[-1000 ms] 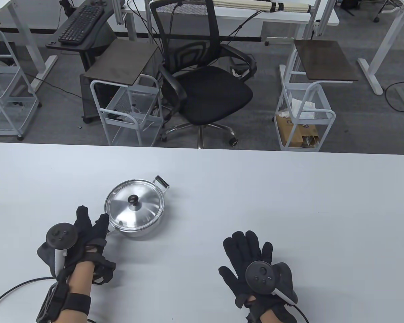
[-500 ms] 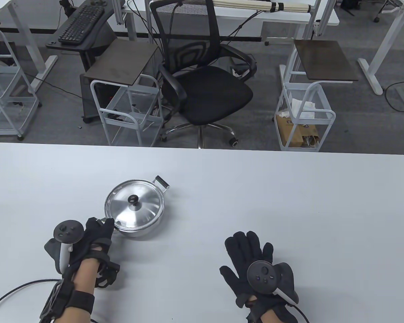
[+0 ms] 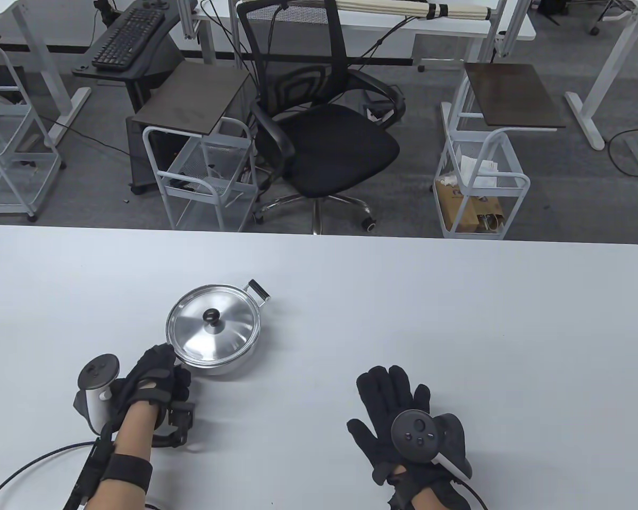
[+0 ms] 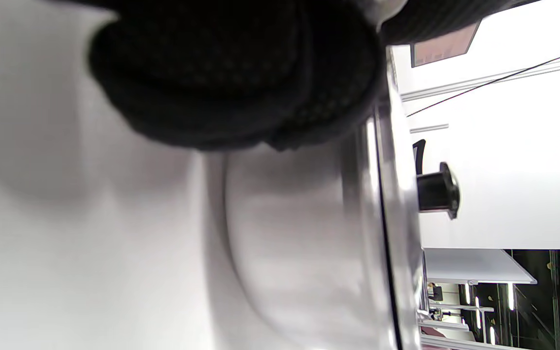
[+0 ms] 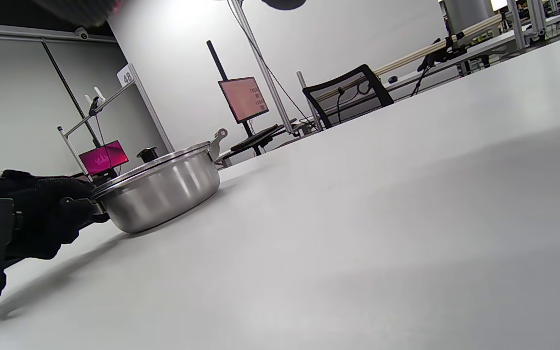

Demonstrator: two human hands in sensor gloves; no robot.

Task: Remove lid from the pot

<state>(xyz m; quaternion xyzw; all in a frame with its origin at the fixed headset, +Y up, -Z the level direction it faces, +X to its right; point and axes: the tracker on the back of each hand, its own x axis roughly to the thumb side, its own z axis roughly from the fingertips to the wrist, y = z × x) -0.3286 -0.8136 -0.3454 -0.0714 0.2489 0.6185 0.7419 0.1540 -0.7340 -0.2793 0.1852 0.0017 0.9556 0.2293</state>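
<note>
A steel pot point(image 3: 228, 362) stands on the white table point(image 3: 404, 297), left of centre, with its steel lid point(image 3: 191, 334) on. The lid has a black knob point(image 3: 211, 316). My left hand point(image 3: 167, 364) grips the pot's near handle at its lower-left rim, fingers curled around it. In the left wrist view the curled fingers point(image 4: 236, 73) sit against the pot wall point(image 4: 299, 243), with the knob point(image 4: 438, 190) beyond. My right hand point(image 3: 391, 390) rests flat and open on the table, well to the right of the pot. The right wrist view shows the pot point(image 5: 163, 189) and left hand point(image 5: 42, 209).
The pot's far handle point(image 3: 258, 291) points toward the back right. A black office chair point(image 3: 324, 138) and wire carts point(image 3: 478, 186) stand beyond the table's far edge. A cable point(image 3: 26, 462) trails from my left wrist.
My left hand has turned over and curled its fingers around the pot's near handle. The pot has shifted slightly to the right. My right hand has stayed put.
</note>
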